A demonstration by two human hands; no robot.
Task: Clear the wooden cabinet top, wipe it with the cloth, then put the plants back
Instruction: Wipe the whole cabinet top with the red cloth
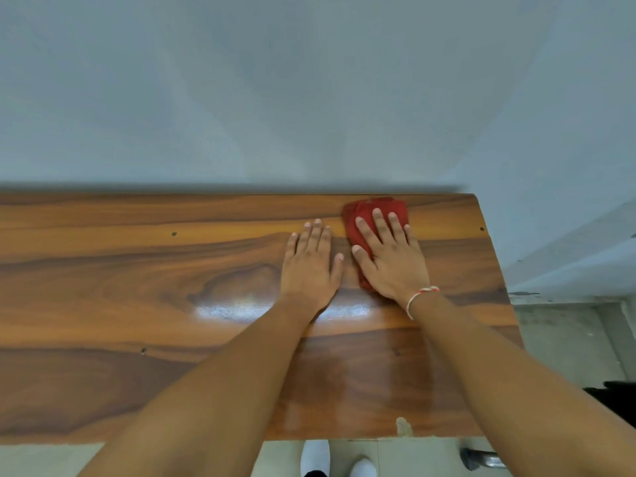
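A folded red cloth point(361, 215) lies on the wooden cabinet top point(137, 277) near its far right corner. My right hand point(390, 254) presses flat on the cloth with fingers spread, covering most of it. My left hand point(309, 266) rests flat on the bare wood just left of the cloth, fingers together and holding nothing. No plants are in view.
A pale wall runs along the cabinet's back edge and turns at the right. The cabinet's right end drops to a tiled floor point(568, 339). A dark object point(616, 397) and a metal piece point(481, 457) sit low right. White shoes point(316, 456) show below the front edge.
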